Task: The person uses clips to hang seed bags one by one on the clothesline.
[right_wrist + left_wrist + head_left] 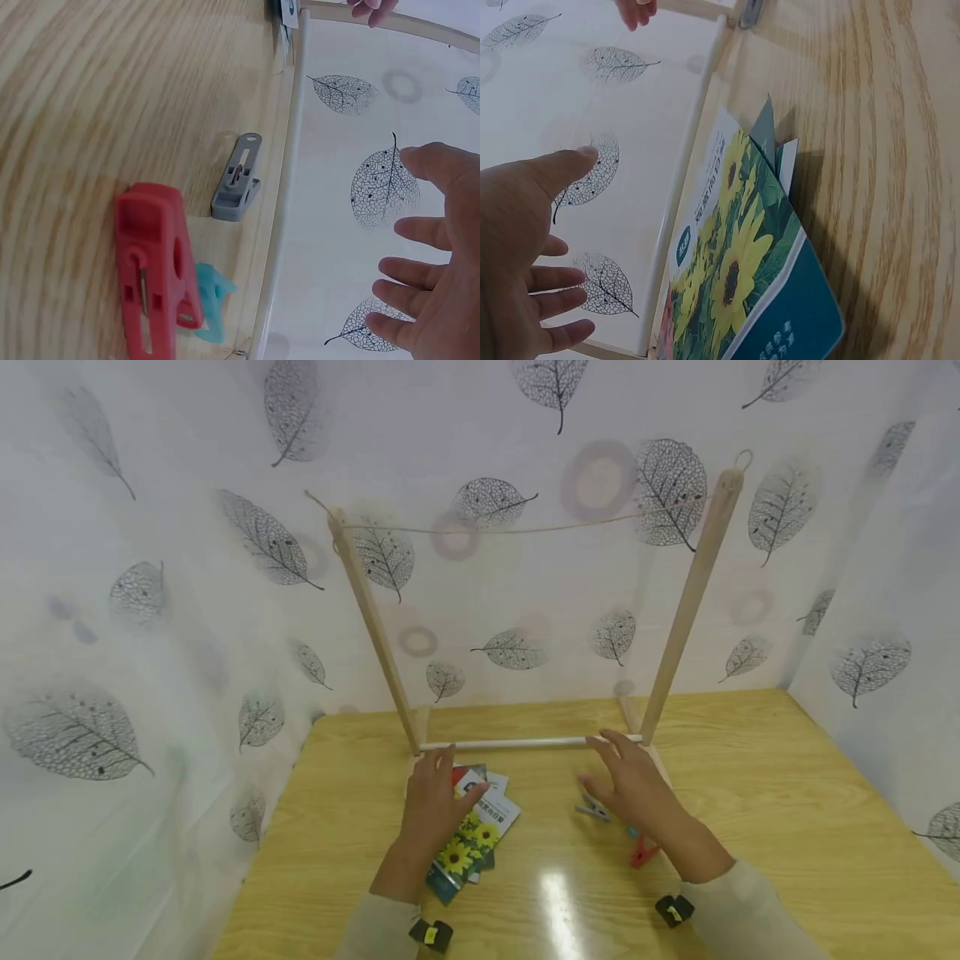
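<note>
So both hands are hanging spread here: the left grip (433, 806) is hovering by the left side of the wooden frame (686, 618) near the desk's (750, 793) back edge, and the right grip (636, 785) is doing the same over on the right side. From the head view the fingertips are overlapping the white rod (525, 744) that's running across the frame, but both wrist views are showing clear space between fingers and rod, so I'm calling them apart. The sunflower packet (483, 837) is lying on a fanned pile of packets, just beside the left grip and closer to the desk's left edge than its right. The grey clip (594, 810) is lying beneath the right grip's thumb, and the red clip (641, 853) is sitting farther from the back edge, near the wrist. Funny thing, the right grip is hiding most of the teal clip (214, 304) from the head view, while the right wrist view is showing it right up against the red one. The left wrist view is giving a way closer look at the packet's blue-green end, and only the head view is catching the string (517, 532) sagging between the frame's tops.
</note>
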`<state>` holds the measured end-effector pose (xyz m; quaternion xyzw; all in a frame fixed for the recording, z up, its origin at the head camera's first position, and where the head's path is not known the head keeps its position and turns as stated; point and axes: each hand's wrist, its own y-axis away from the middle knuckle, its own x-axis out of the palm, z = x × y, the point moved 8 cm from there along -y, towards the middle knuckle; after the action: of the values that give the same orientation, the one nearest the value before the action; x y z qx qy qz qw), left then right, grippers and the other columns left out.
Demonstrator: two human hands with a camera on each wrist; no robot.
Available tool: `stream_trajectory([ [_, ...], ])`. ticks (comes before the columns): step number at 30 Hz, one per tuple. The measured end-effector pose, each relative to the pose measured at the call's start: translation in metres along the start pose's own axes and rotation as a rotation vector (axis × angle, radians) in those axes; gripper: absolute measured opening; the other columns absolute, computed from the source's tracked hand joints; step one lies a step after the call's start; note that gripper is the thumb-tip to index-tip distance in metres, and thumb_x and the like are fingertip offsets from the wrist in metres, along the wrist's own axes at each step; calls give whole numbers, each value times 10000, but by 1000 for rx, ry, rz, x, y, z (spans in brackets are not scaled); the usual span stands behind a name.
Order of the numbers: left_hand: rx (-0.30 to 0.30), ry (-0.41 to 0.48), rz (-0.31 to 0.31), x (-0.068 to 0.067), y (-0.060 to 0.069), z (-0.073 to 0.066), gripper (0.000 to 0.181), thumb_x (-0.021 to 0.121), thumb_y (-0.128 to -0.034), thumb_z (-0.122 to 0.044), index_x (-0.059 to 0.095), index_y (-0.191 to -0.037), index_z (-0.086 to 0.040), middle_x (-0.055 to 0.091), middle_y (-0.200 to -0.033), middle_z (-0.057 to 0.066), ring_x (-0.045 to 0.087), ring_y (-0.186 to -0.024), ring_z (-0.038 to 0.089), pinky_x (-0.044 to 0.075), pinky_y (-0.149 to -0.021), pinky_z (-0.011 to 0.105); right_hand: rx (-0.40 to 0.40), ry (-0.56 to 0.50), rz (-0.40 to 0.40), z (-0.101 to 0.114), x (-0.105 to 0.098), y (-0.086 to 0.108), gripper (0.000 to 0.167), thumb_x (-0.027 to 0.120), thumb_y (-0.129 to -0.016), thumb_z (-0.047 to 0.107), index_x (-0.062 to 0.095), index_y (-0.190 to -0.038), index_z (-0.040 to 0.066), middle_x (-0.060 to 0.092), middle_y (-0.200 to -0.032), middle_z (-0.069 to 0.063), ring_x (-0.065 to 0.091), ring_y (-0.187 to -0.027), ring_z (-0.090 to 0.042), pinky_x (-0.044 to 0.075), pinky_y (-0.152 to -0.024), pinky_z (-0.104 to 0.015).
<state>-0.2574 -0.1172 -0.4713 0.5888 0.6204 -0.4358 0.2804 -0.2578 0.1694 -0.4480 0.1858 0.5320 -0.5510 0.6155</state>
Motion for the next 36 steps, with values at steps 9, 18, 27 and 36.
stream_trajectory([
  [9, 11, 14, 53, 5, 3, 0, 825, 760, -872, -491, 447, -1493, -48, 533, -1382, 190, 527, -1264, 384, 483, -1030, 553, -8, -3, 30, 2, 5, 6, 537, 726, -939, 286, 571, -1369, 5, 577, -1349, -257, 566, -1228, -470, 492, -999, -602],
  [18, -51, -5, 115, 14, 6, 8, 765, 776, -862, -476, 514, -1436, -43, 552, -1322, 181, 557, -1089, 284, 526, -904, 461, -24, -1, 53, 5, 10, 9, 467, 717, -946, 267, 606, -1311, -3, 594, -1316, -236, 613, -1158, -436, 529, -954, -566],
  [27, -73, -25, 153, 22, 7, 15, 729, 780, -853, -491, 547, -1406, -77, 560, -1321, 175, 576, -1107, 277, 536, -926, 468, 0, -9, 98, 2, 20, 15, 423, 716, -944, 269, 639, -1273, 15, 639, -1255, -197, 622, -1149, -401, 528, -964, -550],
  [36, -49, -75, 164, 24, 11, 15, 716, 814, -821, -466, 599, -1340, -22, 573, -1255, 205, 586, -1090, 319, 547, -913, 491, 3, 25, 125, 3, 25, 18, 301, 756, -913, 232, 690, -1109, 13, 666, -1140, -154, 659, -1036, -350, 568, -881, -484],
])
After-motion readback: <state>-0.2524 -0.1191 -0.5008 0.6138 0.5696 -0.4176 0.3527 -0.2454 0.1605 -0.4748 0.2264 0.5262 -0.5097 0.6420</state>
